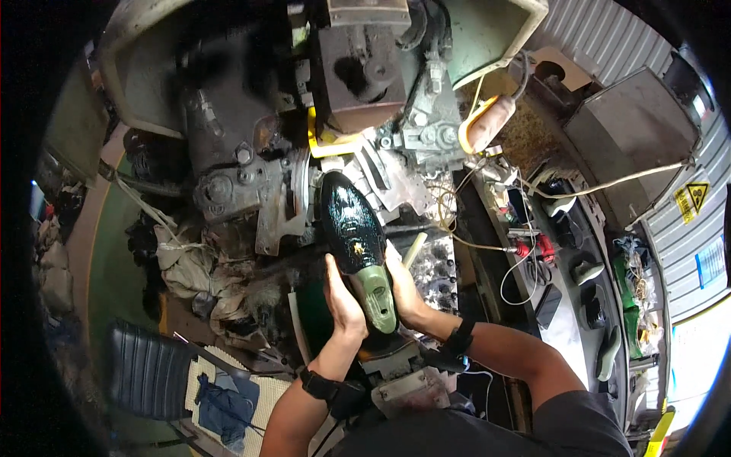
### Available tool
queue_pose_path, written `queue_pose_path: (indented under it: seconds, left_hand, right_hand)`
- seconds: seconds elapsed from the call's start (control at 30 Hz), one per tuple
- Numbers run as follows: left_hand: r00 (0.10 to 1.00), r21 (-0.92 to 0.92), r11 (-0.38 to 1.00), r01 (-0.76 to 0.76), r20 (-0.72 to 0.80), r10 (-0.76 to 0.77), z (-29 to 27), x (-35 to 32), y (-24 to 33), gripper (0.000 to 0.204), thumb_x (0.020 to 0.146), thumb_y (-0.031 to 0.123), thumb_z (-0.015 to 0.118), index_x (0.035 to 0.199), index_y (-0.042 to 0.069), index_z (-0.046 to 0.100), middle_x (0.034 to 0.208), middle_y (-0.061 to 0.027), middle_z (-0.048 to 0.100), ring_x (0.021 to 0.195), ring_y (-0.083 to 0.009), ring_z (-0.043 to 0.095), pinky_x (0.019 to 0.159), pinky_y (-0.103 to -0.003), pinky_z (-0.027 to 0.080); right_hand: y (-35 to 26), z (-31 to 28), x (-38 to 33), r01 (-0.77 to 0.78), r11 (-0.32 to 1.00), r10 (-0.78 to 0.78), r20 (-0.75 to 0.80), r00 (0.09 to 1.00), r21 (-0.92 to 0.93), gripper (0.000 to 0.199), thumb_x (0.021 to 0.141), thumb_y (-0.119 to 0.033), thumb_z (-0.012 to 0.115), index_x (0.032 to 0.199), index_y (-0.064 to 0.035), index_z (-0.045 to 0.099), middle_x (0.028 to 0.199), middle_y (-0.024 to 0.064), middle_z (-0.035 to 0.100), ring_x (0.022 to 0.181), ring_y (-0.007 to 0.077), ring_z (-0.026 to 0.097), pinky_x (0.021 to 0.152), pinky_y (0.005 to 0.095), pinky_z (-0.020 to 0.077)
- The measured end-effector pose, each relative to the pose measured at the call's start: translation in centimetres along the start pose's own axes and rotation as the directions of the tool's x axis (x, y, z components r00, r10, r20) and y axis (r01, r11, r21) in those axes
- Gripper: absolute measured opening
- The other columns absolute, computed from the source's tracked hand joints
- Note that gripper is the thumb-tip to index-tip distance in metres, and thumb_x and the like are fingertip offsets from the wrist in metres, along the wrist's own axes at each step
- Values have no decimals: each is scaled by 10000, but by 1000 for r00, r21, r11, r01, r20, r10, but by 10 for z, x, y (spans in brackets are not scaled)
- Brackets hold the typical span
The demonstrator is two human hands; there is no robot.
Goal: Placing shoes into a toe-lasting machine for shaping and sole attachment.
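A glossy black shoe upper (352, 221) is stretched over a green shoe last (375, 301), its toe pointing away from me into the machine. My left hand (344, 303) is pressed along the left side of the last, and my right hand (405, 295) grips the right side, so the shoe is held between them. Just beyond the toe lie the metal plates (373, 171) of a large greasy machine (236, 179), under bright light. Whether the toe touches those plates I cannot tell.
A caged lamp (487, 126) hangs at the machine's right. On the right-hand bench lie a dark phone (548, 307), red plugs (537, 248) with cables and several shoe pieces (588, 273). A black chair back (145, 369) and cloth bundles (186, 263) stand at left.
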State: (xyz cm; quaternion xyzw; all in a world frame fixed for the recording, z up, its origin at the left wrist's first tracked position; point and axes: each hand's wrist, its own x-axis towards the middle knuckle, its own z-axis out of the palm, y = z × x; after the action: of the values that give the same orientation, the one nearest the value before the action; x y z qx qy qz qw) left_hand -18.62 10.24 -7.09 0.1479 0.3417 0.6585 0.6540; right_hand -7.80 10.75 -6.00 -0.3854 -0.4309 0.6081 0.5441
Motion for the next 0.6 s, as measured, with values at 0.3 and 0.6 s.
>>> queue_pose_path:
  seconds: [0.3,0.6]
  left_hand:
    - [991,-107,989,103,91,-93,-15,10,-12,624,1039,542,334,1305,31,575,1241,-119,653,1093,-266,645,999,-405,496]
    - [962,742,664,-91,-107,252,-36,-15,19,375,1031,303,542,1254,9,610,1135,-90,680,1037,-179,624,966,-325,471]
  right_hand:
    - [23,-9,-13,1,995,-7,57,998,104,532,1096,-347,293,1488,9,348,1435,117,484,1305,185,448,1126,328,316]
    - [20,-60,-20,-284,958,282,-44,959,-52,445,1059,-350,471,1296,25,514,1313,132,559,1201,222,531,1063,351,406]
